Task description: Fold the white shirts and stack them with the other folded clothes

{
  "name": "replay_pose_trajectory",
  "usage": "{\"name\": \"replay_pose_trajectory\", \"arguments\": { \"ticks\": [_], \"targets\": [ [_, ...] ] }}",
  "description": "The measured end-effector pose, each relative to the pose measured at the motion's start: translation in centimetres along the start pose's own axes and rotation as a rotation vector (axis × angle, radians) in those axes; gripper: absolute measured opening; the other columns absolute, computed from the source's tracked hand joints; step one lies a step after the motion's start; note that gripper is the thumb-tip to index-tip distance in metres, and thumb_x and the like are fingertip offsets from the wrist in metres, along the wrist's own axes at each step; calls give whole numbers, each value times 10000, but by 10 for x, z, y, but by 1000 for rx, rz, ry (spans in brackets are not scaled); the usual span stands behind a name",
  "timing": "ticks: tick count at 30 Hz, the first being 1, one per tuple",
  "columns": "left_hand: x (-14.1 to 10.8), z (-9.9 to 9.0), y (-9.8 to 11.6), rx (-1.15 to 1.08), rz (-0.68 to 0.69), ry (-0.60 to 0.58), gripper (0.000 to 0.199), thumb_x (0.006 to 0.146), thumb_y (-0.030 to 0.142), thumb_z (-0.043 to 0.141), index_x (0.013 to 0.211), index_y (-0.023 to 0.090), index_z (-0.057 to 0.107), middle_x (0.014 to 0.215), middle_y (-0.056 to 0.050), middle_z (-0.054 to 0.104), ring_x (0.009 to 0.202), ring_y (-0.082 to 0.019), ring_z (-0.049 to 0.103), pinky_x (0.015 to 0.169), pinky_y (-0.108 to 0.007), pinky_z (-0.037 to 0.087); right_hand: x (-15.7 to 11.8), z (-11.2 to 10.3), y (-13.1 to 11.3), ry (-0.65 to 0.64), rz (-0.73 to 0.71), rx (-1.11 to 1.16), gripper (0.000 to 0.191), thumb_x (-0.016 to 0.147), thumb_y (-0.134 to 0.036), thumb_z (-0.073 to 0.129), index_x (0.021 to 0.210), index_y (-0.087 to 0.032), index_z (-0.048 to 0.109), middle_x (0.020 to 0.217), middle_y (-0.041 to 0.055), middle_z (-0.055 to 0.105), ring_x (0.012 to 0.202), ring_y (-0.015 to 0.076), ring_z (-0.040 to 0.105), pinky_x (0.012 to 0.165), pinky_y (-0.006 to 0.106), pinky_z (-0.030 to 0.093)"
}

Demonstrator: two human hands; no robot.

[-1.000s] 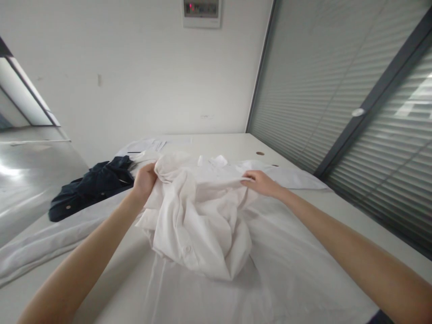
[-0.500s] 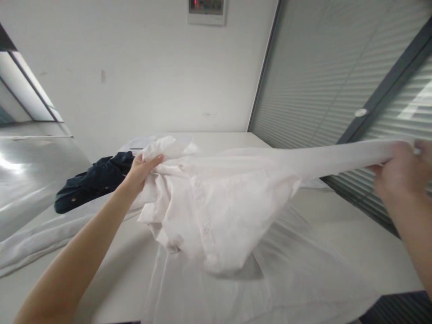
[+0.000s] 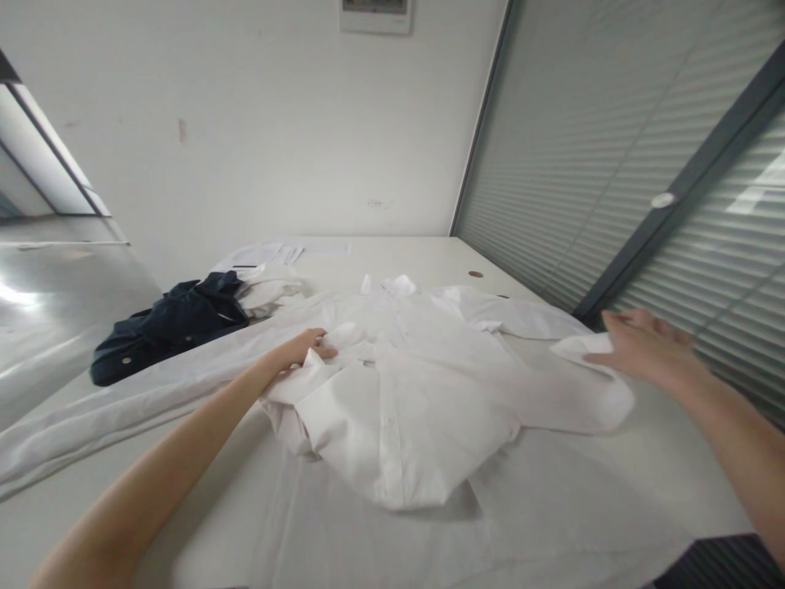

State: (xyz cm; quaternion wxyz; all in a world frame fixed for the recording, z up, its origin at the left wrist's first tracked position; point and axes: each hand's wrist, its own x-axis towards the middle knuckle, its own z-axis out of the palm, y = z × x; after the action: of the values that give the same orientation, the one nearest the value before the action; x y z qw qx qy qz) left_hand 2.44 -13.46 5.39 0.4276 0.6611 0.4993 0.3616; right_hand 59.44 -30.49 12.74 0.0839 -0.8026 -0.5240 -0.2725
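Note:
A white button-front shirt [image 3: 423, 417] is bunched in front of me, its buttoned placket running down the middle. My left hand [image 3: 312, 348] grips its gathered upper part at the left. To the right, one sleeve sags and curls back up to my right hand [image 3: 643, 348], whose thumb and fingers close on the cuff end. Underneath lies a second white shirt [image 3: 552, 491], spread on the table with its collar at the far side. Its long sleeve stretches out to the left.
A dark navy garment [image 3: 177, 323] lies at the left, beside a crumpled white cloth [image 3: 273, 288]. Papers [image 3: 288, 252] rest at the back of the white table [image 3: 417, 252]. A glass partition with blinds [image 3: 582, 155] borders the right side.
Both hands have lowered, and the right hand has come inward. The stretched sleeve has gone slack and droops. The lower shirt's collar has come into sight.

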Motion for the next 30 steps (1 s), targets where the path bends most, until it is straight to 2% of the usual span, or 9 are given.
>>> {"name": "replay_pose_trajectory", "arguments": {
  "ticks": [2, 3, 5, 8, 12, 17, 20, 25, 30],
  "targets": [
    [-1, -1, 2, 52, 14, -74, 358, 426, 304, 872, 721, 208, 694, 688, -31, 697, 627, -215, 632, 562, -266, 460, 6, -11, -49, 62, -86, 15, 526, 689, -385, 795, 1159, -182, 671, 1235, 289, 598, 1092, 400, 588, 809, 513, 440],
    [-1, 0, 4, 85, 16, -116, 356, 460, 313, 864, 756, 205, 699, 690, -26, 696, 637, -212, 632, 576, -268, 464, 9, -16, -76, 23, -167, 103, 485, 760, -348, 729, 1209, -181, 652, 1246, 260, 606, 1107, 382, 587, 846, 503, 450],
    [-4, 1, 8, 46, 23, -175, 399, 515, 323, 849, 865, 195, 706, 700, -16, 696, 656, -208, 637, 597, -273, 475, 13, -24, -130, -232, -336, 407, 334, 862, -299, 580, 1157, -187, 687, 1144, 179, 682, 1017, 300, 644, 884, 425, 479],
    [-7, 4, 16, -187, 68, -218, 527, 577, 319, 842, 1060, 182, 683, 823, -35, 729, 758, -217, 670, 662, -283, 510, 13, -24, -198, -640, -513, 766, 385, 874, -464, 559, 1104, -201, 722, 990, 133, 734, 934, 286, 670, 862, 391, 507],
    [-11, 3, 26, -494, 97, -248, 577, 632, 297, 846, 1173, 202, 667, 950, -58, 746, 801, -203, 690, 712, -276, 530, 11, -13, -249, -745, -573, 883, 464, 784, -602, 639, 1023, -214, 727, 958, 101, 737, 930, 297, 658, 823, 375, 510],
    [-2, 5, 30, -562, 91, -266, 507, 630, 396, 855, 1071, 195, 705, 893, -66, 750, 787, -225, 708, 702, -301, 542, 14, -2, -268, -757, -621, 969, 531, 803, -701, 543, 879, -191, 672, 781, 48, 670, 733, 219, 605, 666, 325, 492],
    [19, 17, 31, -395, 70, -176, 444, 678, 475, 796, 998, 181, 707, 843, -63, 745, 823, -248, 708, 706, -321, 546, 23, 5, -269, -668, -519, 1112, 520, 819, -696, 499, 788, -186, 598, 691, 26, 600, 653, 185, 555, 618, 302, 460],
    [78, 47, 45, 290, 37, 54, 256, 847, 405, 629, 856, 156, 686, 776, -54, 724, 847, -245, 690, 710, -291, 514, 61, 22, -255, -444, -283, 1187, 308, 830, -494, 533, 873, -195, 590, 868, 61, 679, 807, 222, 625, 698, 289, 462],
    [144, 63, 66, 411, 60, 111, 276, 927, 380, 548, 1034, 144, 645, 951, -107, 724, 960, -256, 674, 778, -301, 489, 112, 34, -253, -322, -191, 912, 210, 883, -323, 478, 956, -174, 606, 920, 82, 695, 847, 229, 639, 740, 280, 449]
  ]
}}
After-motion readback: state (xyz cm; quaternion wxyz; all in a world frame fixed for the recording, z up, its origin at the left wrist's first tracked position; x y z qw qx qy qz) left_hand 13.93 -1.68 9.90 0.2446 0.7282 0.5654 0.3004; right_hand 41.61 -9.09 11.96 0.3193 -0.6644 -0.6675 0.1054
